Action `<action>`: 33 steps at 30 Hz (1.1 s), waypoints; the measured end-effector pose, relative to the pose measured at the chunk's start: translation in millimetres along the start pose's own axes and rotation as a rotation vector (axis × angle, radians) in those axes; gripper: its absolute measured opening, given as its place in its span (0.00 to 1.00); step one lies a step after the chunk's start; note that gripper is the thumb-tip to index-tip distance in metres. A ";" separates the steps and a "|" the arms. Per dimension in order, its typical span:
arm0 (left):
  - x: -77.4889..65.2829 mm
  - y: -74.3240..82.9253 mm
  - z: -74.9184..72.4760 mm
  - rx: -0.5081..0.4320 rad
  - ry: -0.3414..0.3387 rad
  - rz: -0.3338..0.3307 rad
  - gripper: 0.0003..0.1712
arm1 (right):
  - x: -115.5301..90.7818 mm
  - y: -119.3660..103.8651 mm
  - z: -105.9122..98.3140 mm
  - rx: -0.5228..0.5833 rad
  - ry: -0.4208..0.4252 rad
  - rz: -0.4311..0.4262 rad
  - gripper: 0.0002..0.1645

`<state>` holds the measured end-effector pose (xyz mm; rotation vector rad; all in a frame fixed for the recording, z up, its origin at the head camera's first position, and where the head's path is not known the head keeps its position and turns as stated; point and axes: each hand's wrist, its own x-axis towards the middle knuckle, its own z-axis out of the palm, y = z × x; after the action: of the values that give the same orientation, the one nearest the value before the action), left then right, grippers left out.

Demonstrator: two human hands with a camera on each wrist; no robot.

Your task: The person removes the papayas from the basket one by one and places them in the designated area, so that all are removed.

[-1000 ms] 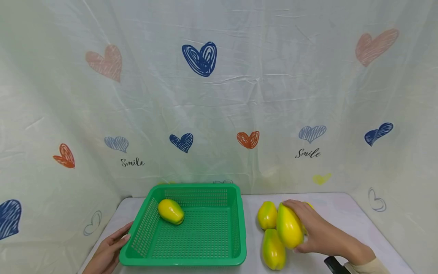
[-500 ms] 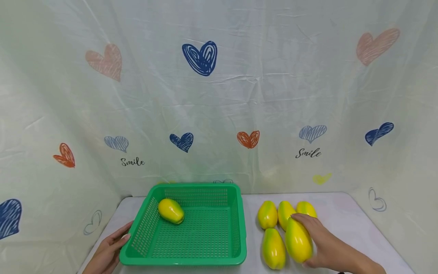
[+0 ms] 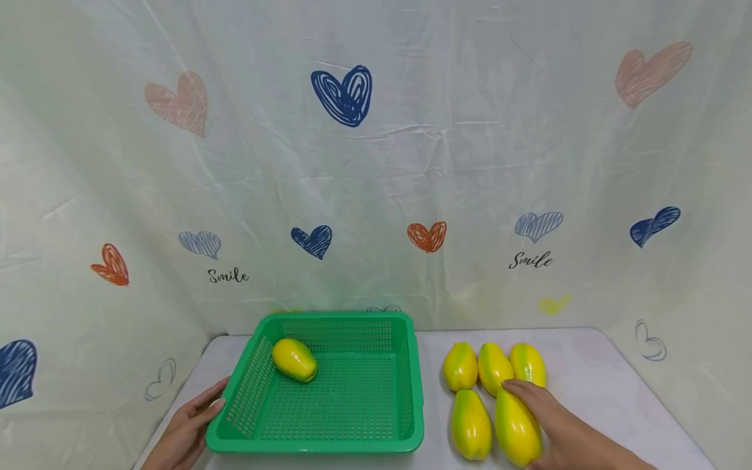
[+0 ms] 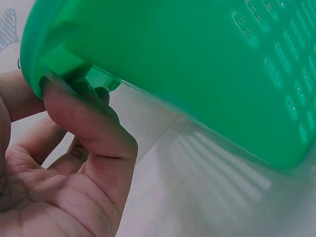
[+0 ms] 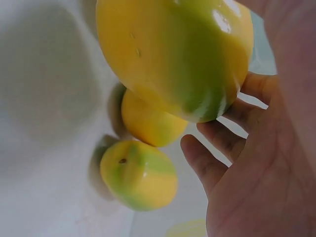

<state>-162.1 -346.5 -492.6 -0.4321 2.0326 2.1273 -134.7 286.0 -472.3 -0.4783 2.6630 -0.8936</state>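
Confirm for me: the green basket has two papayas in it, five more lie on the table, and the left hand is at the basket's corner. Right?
Not quite: the green basket holds one papaya, not two, as the head view shows. The rest stands: five papayas lie on the table, one under the right hand, and the left hand is at the basket's corner.

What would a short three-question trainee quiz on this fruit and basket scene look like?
1. How many fruits lie on the table outside the basket?
2. True or false: the left hand holds a fruit.
3. Which fruit does the right hand rest on: A, the front right fruit; B, the fruit in the basket?

Key: 1. Five. 2. False; it touches the basket's rim. 3. A.
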 end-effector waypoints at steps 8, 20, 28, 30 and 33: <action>-0.5 0.6 0.5 -0.010 0.004 -0.005 0.39 | -1.5 11.4 9.1 -0.118 0.096 -0.125 0.72; -1.8 0.3 0.8 0.012 -0.008 -0.001 0.39 | 5.3 11.0 11.2 -0.009 -0.016 -0.004 0.72; -1.1 0.1 1.9 0.017 0.002 -0.004 0.39 | 5.9 14.4 15.4 0.015 -0.036 0.032 0.71; -1.1 0.1 2.4 0.016 0.004 -0.003 0.39 | 6.3 16.3 16.0 0.022 -0.037 0.022 0.70; -1.3 0.1 2.6 0.016 0.005 -0.001 0.39 | 7.5 18.9 16.3 0.034 -0.050 0.029 0.68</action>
<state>-161.2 -343.8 -492.0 -0.4362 2.0504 2.1096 -139.5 288.7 -497.8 -0.4474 2.5984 -0.9049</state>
